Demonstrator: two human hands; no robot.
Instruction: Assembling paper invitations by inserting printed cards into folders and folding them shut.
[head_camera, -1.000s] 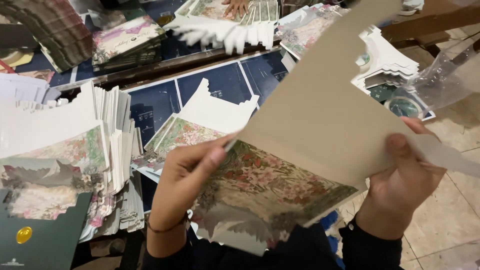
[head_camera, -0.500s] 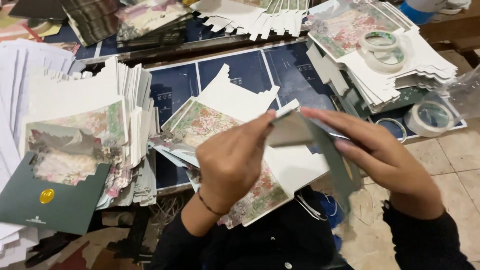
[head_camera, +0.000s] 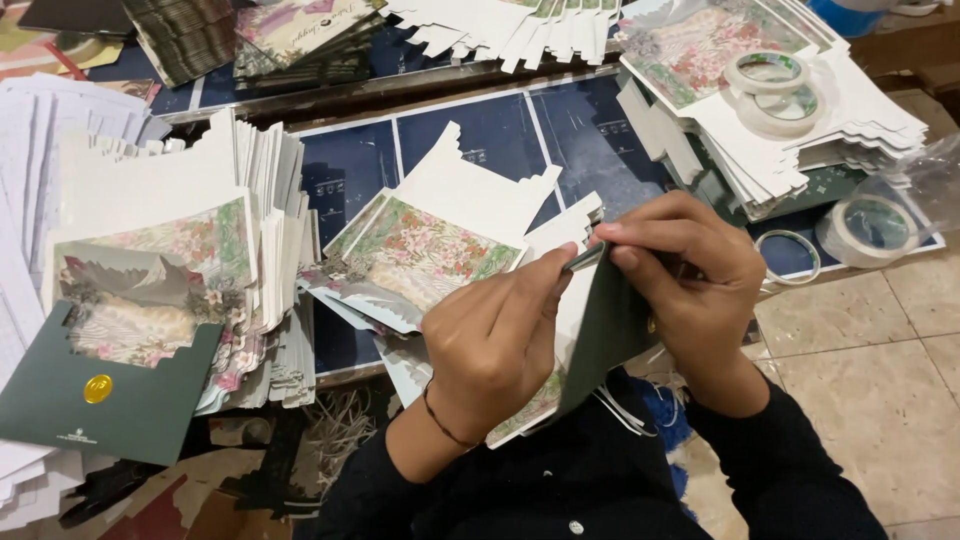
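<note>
My left hand (head_camera: 490, 345) and my right hand (head_camera: 685, 275) pinch together at the top corner of a folded card sheet (head_camera: 600, 335), dark green on the outside with a floral print (head_camera: 535, 405) showing below my left wrist. The sheet stands on edge between my hands, above my lap. Just beyond my left hand lies a loose pile of floral cut-out cards (head_camera: 425, 250) with white notched tops, resting on a dark blue board (head_camera: 490, 130).
A tall stack of floral cards (head_camera: 170, 260) stands at left, with a green envelope bearing a gold seal (head_camera: 95, 390) leaning on it. Tape rolls (head_camera: 770, 75) sit on a white card stack at right; another roll (head_camera: 868, 228) lies near the tiled floor (head_camera: 880, 400).
The large sheet, held wide open a second ago, has been folded shut. Both hands have come together at its top corner and the green side now faces out.
</note>
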